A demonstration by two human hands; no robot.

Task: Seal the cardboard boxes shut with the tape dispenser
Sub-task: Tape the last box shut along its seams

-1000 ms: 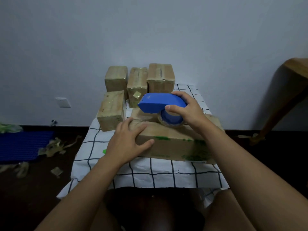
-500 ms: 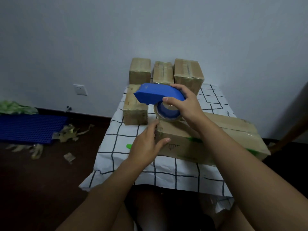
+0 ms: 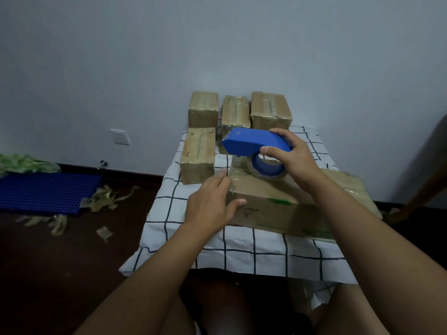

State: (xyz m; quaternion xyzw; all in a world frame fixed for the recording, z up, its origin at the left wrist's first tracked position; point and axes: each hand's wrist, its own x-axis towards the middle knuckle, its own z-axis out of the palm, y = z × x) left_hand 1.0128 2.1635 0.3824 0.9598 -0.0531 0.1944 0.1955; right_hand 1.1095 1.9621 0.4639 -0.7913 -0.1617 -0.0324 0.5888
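Note:
A long cardboard box (image 3: 273, 206) with green print lies across the checked cloth in front of me. My right hand (image 3: 294, 155) grips the blue tape dispenser (image 3: 251, 142), whose tape roll sits on the box's top at its left end. My left hand (image 3: 212, 204) presses on the box's left end, fingers over the top corner and thumb on the front face. A small taped box (image 3: 198, 154) stands just left of the dispenser. Three more taped boxes (image 3: 269, 110) line the wall behind.
The table carries a white cloth with a dark grid (image 3: 242, 252). On the dark floor to the left lie a blue plastic mat (image 3: 46, 192), crumpled tape scraps (image 3: 106, 200) and a green cloth (image 3: 24, 163). A wooden furniture leg (image 3: 428, 189) stands at the right.
My view has swung left and the long box now reaches further right. My left hand slid from the box's top to its left end. The dispenser stays on the left end.

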